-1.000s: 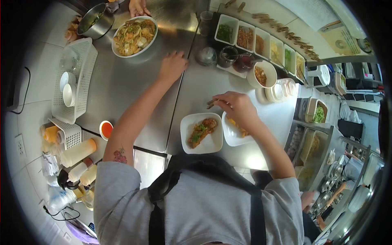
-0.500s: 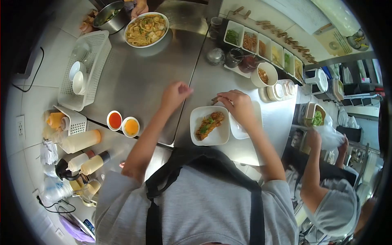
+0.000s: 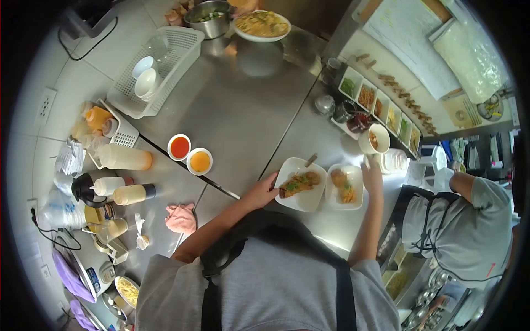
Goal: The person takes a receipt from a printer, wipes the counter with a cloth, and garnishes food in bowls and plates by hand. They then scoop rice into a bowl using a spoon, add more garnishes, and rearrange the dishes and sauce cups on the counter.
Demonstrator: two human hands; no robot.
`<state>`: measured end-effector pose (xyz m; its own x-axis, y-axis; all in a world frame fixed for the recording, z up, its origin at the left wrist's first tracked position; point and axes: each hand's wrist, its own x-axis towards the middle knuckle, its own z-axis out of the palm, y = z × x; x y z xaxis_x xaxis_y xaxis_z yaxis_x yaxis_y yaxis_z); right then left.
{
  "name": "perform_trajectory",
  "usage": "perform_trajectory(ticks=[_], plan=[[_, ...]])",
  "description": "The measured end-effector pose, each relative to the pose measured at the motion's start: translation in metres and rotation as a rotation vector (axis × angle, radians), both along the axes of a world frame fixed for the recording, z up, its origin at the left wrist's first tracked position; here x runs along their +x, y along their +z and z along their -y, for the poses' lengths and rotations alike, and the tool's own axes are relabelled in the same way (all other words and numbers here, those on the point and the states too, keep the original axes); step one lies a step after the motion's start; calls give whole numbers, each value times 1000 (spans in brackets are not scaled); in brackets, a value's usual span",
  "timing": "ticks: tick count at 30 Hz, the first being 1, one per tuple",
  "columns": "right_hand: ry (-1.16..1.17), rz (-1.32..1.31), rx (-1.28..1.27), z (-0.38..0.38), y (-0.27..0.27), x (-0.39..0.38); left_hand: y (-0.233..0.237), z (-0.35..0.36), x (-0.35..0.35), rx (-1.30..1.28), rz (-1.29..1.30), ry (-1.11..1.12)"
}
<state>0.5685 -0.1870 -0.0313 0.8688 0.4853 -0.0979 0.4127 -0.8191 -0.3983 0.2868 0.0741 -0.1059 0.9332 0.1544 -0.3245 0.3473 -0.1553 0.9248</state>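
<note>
My left hand is closed on the left edge of a square white dish, its thumb at the rim. Browned food with a green garnish lies in that dish. A wooden clothespin sits at the dish's far rim. Close by on the right stands a second white dish, holding browned food with bits of green. My right hand is along this dish's right side, fingers stretched forward, just short of a white bowl with food in it.
Cups of red sauce and orange sauce stand left of centre. A noodle plate is at the far edge. Topping trays line the right back. Squeeze bottles crowd the left; a co-worker stands at right.
My left hand has come down from above the table to the left dish. My right hand has left the clothespin, now at that dish's rim, and moved to the right dish's outer side.
</note>
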Motion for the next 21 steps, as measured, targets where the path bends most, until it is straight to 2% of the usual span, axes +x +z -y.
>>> perform_trajectory(ticks=[1, 2, 4, 7, 8, 9, 11, 13, 16, 21], plan=[[66, 111, 81, 26, -14, 3, 10, -4, 3, 30, 3, 16], [53, 21, -46, 71, -43, 18, 17, -12, 6, -22, -22, 39], [-229, -503, -220, 94, -43, 18, 24, -32, 5, -137, -76, 77], [-454, -934, 335, 113, -33, -34, -1, -78, 14, -304, 8, 239], [-498, -1040, 495, 106, -29, -49, 8, -97, 22, -281, -36, 239], [-470, -1032, 547, 95, -26, -59, 18, -118, 31, -258, -80, 238], [-410, -1018, 649, 74, -20, -74, 8, -162, 49, -247, -70, 233], [-340, -1005, 687, 60, -16, -77, 7, -196, 72, -175, -90, 319], [-224, -1001, 715, 26, -13, -79, 19, -238, 104, 33, -91, 390], [-130, -1035, 794, -79, 5, -70, 5, -282, 154, -108, -14, 626]])
